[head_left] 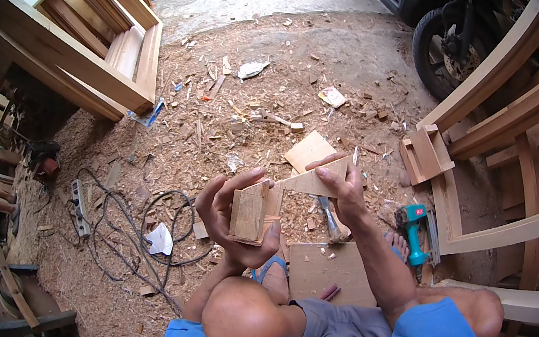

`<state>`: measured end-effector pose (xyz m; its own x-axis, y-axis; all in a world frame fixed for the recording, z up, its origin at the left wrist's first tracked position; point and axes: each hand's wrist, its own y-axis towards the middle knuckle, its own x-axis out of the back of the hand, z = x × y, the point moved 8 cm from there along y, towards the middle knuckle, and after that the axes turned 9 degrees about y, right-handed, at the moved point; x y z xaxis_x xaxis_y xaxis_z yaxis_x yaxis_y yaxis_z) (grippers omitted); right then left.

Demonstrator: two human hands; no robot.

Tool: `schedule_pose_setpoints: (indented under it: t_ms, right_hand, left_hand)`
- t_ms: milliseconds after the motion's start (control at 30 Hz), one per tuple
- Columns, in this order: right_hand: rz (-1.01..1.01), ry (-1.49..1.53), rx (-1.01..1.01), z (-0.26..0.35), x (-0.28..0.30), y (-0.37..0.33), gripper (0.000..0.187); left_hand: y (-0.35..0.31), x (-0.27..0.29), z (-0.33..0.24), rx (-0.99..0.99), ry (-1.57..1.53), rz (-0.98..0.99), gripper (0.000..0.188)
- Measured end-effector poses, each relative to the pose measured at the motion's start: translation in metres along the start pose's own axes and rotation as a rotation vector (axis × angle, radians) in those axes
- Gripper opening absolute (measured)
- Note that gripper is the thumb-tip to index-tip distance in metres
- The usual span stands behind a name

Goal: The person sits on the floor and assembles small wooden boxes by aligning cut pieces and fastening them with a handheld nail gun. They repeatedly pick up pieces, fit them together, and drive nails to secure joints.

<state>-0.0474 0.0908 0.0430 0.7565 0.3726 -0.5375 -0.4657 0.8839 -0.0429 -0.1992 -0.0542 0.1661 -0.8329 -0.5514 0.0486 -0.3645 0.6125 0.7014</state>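
My left hand (pixel 211 207) is closed around a small wooden block-like piece (pixel 247 217) that looks boxy, with thinner wooden sides behind its front face. In my right hand (pixel 350 190) a thin, flat strip of wood (pixel 309 181) is pinched between thumb and fingers. Its narrow left end reaches the top of the left-hand piece; whether the two touch I cannot tell. Below the right hand a chisel-like tool (pixel 328 214) with a metal blade stands near a flat brown board (pixel 318 268). A pale square of wood (pixel 307 151) lies just beyond the hands.
Wood shavings and offcuts cover the ground. A teal power tool (pixel 415 234) and a small wooden box (pixel 427 154) are at right, beside curved wooden frames (pixel 518 223). Left are a power strip (pixel 80 207), black cables (pixel 127 223) and a wooden frame (pixel 82 60). A motorbike (pixel 447 12) stands far right.
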Motion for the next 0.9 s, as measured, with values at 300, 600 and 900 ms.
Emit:
schedule_pose_setpoints:
  t_ms: [300, 600, 900]
  right_hand:
    - [-0.085, 0.140, -0.211, -0.024, 0.015, 0.001, 0.039]
    - [0.030, -0.039, -0.397, -0.063, 0.071, 0.008, 0.044]
    - [-0.057, -0.820, -0.345, -0.112, 0.152, -0.010, 0.036]
  left_hand:
    - [0.002, -0.002, 0.037, 0.240, -0.062, -0.132, 0.085]
    - [-0.043, -0.017, 0.064, -0.199, 0.173, 0.168, 0.075]
    - [-0.182, 0.003, 0.173, -0.281, 0.551, 0.641, 0.062]
